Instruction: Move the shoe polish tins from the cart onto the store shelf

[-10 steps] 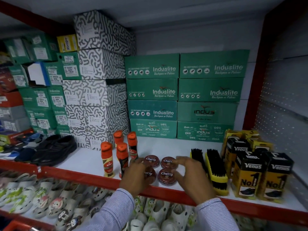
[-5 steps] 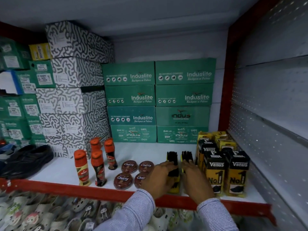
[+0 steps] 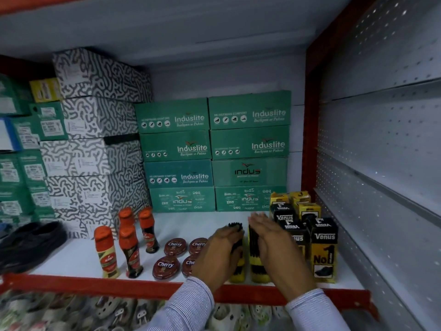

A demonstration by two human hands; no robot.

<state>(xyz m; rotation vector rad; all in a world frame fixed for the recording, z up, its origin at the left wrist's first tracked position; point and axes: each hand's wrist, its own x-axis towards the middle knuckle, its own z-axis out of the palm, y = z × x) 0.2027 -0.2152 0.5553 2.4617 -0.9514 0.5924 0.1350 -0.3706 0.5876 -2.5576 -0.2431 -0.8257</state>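
Note:
Several round brown Cherry shoe polish tins lie flat in a two-by-two cluster near the shelf's front: back left (image 3: 175, 246), back right (image 3: 197, 244), front left (image 3: 165, 267) and front right (image 3: 188, 265), the last partly behind my wrist. My left hand (image 3: 220, 253) is just right of them, its fingers curled over a yellow shoe brush (image 3: 237, 274). My right hand (image 3: 274, 247) lies flat, fingers straight, against the right side of a second shoe brush (image 3: 259, 271). The cart is out of view.
Orange-capped polish bottles (image 3: 130, 249) stand left of the tins. Yellow-black Venus boxes (image 3: 323, 252) crowd the right end by the perforated wall. Green Induslite boxes (image 3: 214, 151) and patterned shoe boxes (image 3: 90, 139) fill the back. A black shoe (image 3: 28, 244) lies far left. The shelf has a red front edge (image 3: 95, 285).
Both hands left the tins and moved right onto the two brushes. Since half a second ago my right hand has flattened along its brush. The view has swung right.

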